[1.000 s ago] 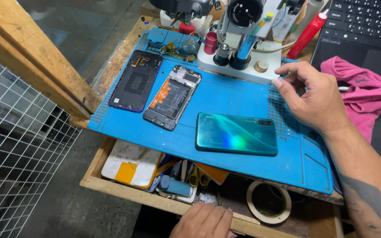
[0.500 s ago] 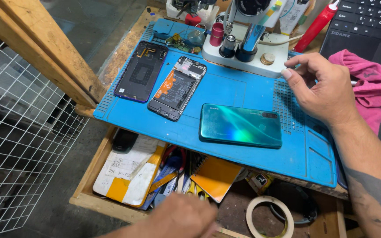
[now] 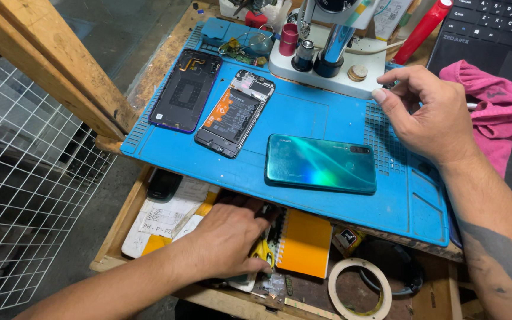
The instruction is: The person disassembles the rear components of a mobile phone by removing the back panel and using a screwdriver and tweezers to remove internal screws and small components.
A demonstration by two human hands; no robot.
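Observation:
A teal phone [image 3: 321, 163] lies face down on the blue work mat [image 3: 303, 106]. To its left lie an opened phone [image 3: 235, 112] with its battery showing and a dark back cover [image 3: 186, 90]. My right hand [image 3: 428, 112] hovers over the mat's right side, fingers apart, holding nothing, near the white microscope base [image 3: 333, 70]. My left hand [image 3: 232, 237] reaches into the open drawer [image 3: 120, 234] below the mat, its fingers among papers and yellow-handled scissors [image 3: 263, 252]. Whether it grips anything is hidden.
An orange notepad [image 3: 306, 243] and a tape roll [image 3: 360, 289] lie in the drawer. A pink cloth [image 3: 499, 106], a laptop keyboard [image 3: 493, 29] and a red tube [image 3: 422, 26] are at the right back. White wire mesh [image 3: 25, 195] and a wooden beam [image 3: 48, 65] stand left.
The drawer has come out further. My left hand moved from the drawer's front edge up into it among the papers. My right hand stayed by the microscope base.

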